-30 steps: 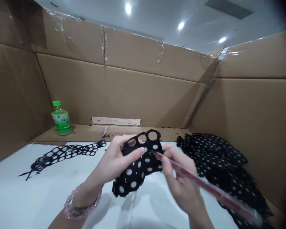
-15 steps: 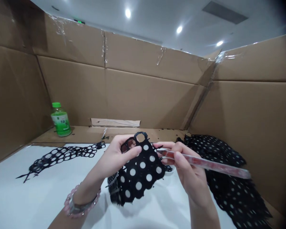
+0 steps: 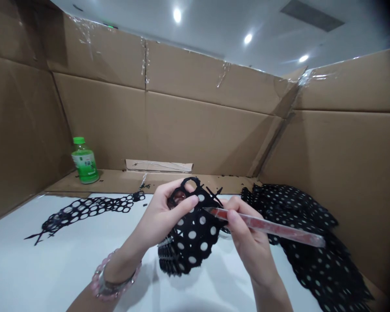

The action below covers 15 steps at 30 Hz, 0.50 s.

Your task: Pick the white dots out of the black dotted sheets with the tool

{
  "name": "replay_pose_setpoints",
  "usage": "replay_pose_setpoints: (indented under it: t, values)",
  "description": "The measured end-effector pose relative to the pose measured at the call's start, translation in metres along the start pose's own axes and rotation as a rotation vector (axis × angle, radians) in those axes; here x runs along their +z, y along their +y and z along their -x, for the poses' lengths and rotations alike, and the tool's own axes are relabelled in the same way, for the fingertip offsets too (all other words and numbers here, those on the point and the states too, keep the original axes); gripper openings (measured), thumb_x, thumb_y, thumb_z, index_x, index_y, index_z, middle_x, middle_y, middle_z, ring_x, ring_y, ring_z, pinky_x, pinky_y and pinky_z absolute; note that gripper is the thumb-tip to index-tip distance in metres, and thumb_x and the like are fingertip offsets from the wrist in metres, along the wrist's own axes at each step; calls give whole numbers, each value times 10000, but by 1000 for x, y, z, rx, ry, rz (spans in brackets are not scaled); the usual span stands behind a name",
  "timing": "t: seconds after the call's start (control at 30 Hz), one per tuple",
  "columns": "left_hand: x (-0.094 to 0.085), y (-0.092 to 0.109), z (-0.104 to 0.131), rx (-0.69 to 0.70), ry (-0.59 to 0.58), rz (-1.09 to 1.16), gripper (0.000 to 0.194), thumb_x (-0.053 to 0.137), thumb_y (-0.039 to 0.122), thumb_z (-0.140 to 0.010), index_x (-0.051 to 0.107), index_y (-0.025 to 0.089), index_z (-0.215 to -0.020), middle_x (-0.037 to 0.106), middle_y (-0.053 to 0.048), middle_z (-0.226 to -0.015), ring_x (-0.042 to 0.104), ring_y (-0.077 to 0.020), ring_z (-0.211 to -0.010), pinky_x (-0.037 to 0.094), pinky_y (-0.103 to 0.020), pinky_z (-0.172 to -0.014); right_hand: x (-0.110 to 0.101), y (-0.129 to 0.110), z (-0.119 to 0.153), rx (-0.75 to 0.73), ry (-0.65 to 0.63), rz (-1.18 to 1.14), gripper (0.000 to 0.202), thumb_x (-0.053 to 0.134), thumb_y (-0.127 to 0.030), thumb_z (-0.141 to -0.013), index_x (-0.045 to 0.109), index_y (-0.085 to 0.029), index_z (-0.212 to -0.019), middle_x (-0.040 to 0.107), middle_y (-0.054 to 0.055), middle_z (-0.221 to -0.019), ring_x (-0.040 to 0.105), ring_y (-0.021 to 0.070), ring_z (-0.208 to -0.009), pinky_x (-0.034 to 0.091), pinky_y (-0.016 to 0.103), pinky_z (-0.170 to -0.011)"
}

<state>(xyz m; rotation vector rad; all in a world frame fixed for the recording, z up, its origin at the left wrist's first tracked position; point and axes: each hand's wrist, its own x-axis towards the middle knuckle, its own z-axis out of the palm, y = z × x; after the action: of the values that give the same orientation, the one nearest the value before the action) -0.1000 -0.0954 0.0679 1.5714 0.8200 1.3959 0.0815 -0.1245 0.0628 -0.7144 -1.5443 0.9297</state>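
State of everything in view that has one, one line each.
Left hand: closed, pinching the dotted piece
Right hand: closed around the red tool
Dotted piece: held up, folded at lower left
Red tool: tip at the dotted piece
Mesh strip: lying stretched out
Bottle: upright, capped
Dotted pile: overlapping layers
Ceiling lights: on

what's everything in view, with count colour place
Dotted sheet: one, black, centre
Pointed tool: one, reddish, centre right
Dotted pile: one, black, right
Netted strip: one, black, left
Table: one, white, below
Bottle: one, green, back left
Scraps: several, black, back
Cardboard flap: one, brown, back centre
Cardboard walls: three, brown, left, back, right
Ceiling lights: three, white, above
Ceiling panel: one, grey, upper right
Bracelet: one, pink, lower left
Left hand: one, bare, fingers on dotted sheet
Right hand: one, bare, fingers round pointed tool
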Motion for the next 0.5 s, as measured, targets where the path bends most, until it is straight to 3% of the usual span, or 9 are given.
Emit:
replay_pose_setpoints:
  t: [0.2,0.37,0.5]
  values:
    - [-1,-9,1,-51,40,-38,225,702,402,-756,625,201,-818,584,9,-756,525,-144,-693,450,-233,-646,4,1,1,-16,56,91,330,478,-388,-961,460,-214,-681,511,-6,-698,439,154,-657,343,277,-609]
    - [-3,-7,1,-12,-4,-124,292,669,427,-783,569,185,-653,506,14,-641,463,-138,-627,420,-231,-570,3,2,4,-54,41,113,316,468,-361,-971,454,-216,-691,488,-12,-693,424,150,-662,333,272,-606]
    - [-2,-4,1,-38,-45,-86,300,647,408,-813,544,180,-648,484,21,-638,444,-125,-626,402,-216,-565,3,3,4,-45,37,106,321,462,-360,-971,438,-216,-685,480,-12,-702,429,149,-659,344,271,-605]
